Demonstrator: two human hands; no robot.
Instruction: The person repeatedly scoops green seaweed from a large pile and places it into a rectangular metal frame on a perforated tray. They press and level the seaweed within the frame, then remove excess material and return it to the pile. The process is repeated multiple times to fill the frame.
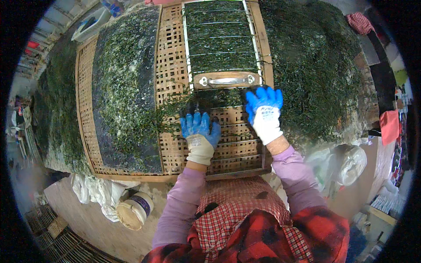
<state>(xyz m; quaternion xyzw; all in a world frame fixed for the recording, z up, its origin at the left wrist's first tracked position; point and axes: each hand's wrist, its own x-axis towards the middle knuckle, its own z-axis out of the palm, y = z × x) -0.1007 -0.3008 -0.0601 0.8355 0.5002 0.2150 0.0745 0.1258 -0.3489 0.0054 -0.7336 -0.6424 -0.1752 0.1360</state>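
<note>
My left hand (200, 131), in a blue-coated glove, has its fingers spread at the near edge of a dark strip of shredded green leaves (223, 98). At the strip's right end my right hand (265, 111), gloved alike, has its fingers bent over the leaves; its grip is hidden. Under both hands lies a white frame with thin crossbars (236, 142), on a woven lattice tray (172, 144) with wooden edges. Just beyond my fingers, a wooden bar with a metal handle (227, 80) rests across the frame. Packed green leaves (220, 46) fill the frame's far part.
A dark sheet strewn with green leaves (128, 85) covers the left of the tray. Loose leaves (312, 72) are heaped on the right. A white basin (93, 24) stands at far left. Below the edge are a bucket (133, 212) and plastic bags (352, 164).
</note>
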